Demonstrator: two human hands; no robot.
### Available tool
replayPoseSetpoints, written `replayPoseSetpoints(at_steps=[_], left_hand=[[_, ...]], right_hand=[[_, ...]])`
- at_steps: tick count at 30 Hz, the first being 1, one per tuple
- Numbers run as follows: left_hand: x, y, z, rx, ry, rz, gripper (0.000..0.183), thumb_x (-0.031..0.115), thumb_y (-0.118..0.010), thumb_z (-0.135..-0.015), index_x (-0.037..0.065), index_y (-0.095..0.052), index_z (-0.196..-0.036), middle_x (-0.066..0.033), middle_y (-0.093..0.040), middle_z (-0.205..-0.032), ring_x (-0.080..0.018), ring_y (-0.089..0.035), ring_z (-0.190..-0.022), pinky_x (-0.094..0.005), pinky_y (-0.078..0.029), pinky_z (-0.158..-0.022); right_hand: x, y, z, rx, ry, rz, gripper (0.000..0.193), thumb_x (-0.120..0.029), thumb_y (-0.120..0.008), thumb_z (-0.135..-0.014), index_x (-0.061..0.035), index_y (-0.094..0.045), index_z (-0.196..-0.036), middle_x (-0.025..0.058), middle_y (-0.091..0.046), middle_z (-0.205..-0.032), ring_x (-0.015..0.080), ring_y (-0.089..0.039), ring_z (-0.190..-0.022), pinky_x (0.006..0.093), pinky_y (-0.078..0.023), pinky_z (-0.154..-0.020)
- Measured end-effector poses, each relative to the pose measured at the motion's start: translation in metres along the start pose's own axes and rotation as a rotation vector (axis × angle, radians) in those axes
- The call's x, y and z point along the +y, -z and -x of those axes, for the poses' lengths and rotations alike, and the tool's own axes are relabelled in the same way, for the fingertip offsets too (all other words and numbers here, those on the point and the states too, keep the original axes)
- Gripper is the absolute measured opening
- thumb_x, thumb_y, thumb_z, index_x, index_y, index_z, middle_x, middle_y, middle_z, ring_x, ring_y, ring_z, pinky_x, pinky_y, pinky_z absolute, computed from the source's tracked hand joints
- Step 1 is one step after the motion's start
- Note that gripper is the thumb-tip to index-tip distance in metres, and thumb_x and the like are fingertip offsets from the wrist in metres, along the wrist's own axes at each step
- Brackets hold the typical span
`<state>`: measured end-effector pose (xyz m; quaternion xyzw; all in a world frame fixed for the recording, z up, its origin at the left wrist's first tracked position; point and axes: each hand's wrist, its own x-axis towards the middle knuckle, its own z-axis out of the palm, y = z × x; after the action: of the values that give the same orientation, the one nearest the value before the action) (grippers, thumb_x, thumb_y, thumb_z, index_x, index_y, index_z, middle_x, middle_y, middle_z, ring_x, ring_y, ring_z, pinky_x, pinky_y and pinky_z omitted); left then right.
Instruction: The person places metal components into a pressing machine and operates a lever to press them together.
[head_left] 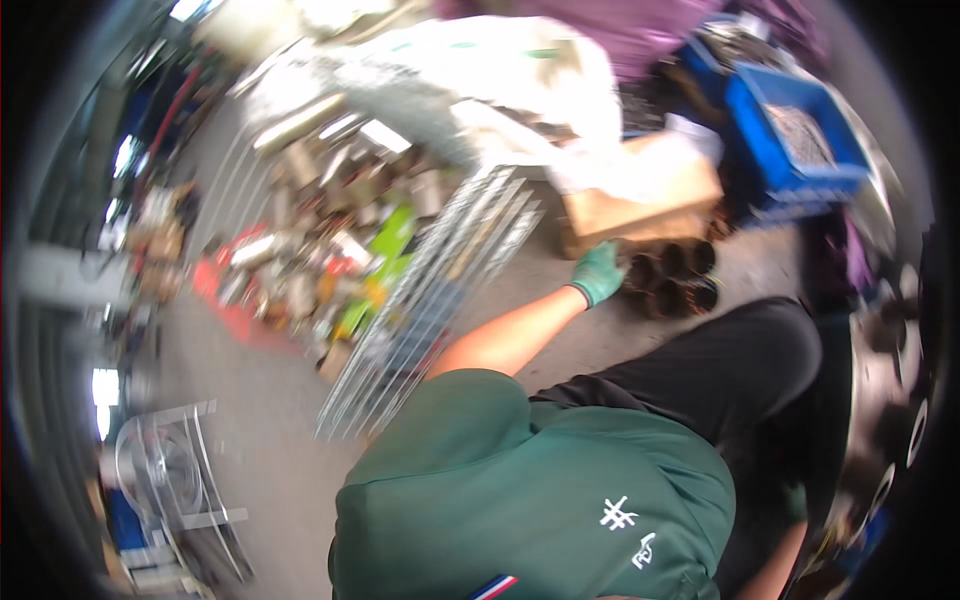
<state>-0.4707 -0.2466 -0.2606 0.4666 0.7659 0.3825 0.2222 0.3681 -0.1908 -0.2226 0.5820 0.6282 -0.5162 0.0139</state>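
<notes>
My left hand, in a green glove, reaches out over the floor. Its fingers are closed at the near-left edge of a cluster of dark round tubes, whose hollow ends face me; the fingertips are partly hidden against the leftmost tube. Low at the right, beside my dark-trousered leg, my right hand hangs in shadow. A green glove shows on it, but its fingers are too dark to make out. Just beyond the tubes stands a cardboard box with pale wrapping on top.
Left of my arm, a bundle of metal strips leans beside a blurred heap of mixed scrap. A blue crate holds small grey pieces at the far right. White sacks lie at the back. A metal-framed fan stands at the left.
</notes>
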Motion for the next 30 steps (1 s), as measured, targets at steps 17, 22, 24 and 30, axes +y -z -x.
replayPoseSetpoints(at_steps=[17,22,24,30], left_hand=[[-0.207,0.487,0.277,-0.524,0.675,-1.071,0.041,0.016,-0.071,-0.089,0.010,-0.073,-0.129,-0.0212,-0.072,-0.128,-0.0396,-0.071,-0.116,-0.0478,-0.058,-0.098],[-0.256,0.465,0.318,-0.842,0.651,-0.951,0.044,0.018,-0.074,-0.085,0.013,-0.074,-0.129,-0.0148,-0.074,-0.129,-0.0367,-0.070,-0.119,-0.0451,-0.057,-0.100],[-0.264,0.461,0.319,-0.930,0.613,-0.893,0.044,0.021,-0.076,-0.084,0.014,-0.076,-0.127,-0.0142,-0.074,-0.129,-0.0355,-0.070,-0.118,-0.0443,-0.056,-0.100],[-0.292,0.460,0.320,-0.993,0.733,-0.771,0.044,0.027,-0.078,-0.085,0.016,-0.077,-0.127,-0.0170,-0.072,-0.131,-0.0347,-0.071,-0.117,-0.0468,-0.055,-0.100]], right_hand=[[-0.099,-0.056,-0.108,-0.037,-0.213,0.161,0.035,-0.022,-0.067,-0.095,0.0031,-0.071,-0.119,0.0174,-0.073,-0.107,0.0315,-0.066,-0.098,0.0437,-0.055,-0.087],[-0.099,-0.053,-0.097,-0.036,-0.236,0.166,0.034,-0.022,-0.067,-0.095,0.0029,-0.071,-0.118,0.0163,-0.073,-0.106,0.0303,-0.066,-0.097,0.0431,-0.055,-0.085],[-0.098,-0.052,-0.093,-0.030,-0.241,0.163,0.034,-0.022,-0.067,-0.095,0.0028,-0.071,-0.118,0.0159,-0.073,-0.105,0.0298,-0.066,-0.096,0.0428,-0.055,-0.085],[-0.082,-0.053,-0.076,-0.022,-0.254,0.143,0.033,-0.022,-0.067,-0.095,0.0024,-0.071,-0.117,0.0146,-0.072,-0.104,0.0284,-0.066,-0.094,0.0420,-0.054,-0.083]])
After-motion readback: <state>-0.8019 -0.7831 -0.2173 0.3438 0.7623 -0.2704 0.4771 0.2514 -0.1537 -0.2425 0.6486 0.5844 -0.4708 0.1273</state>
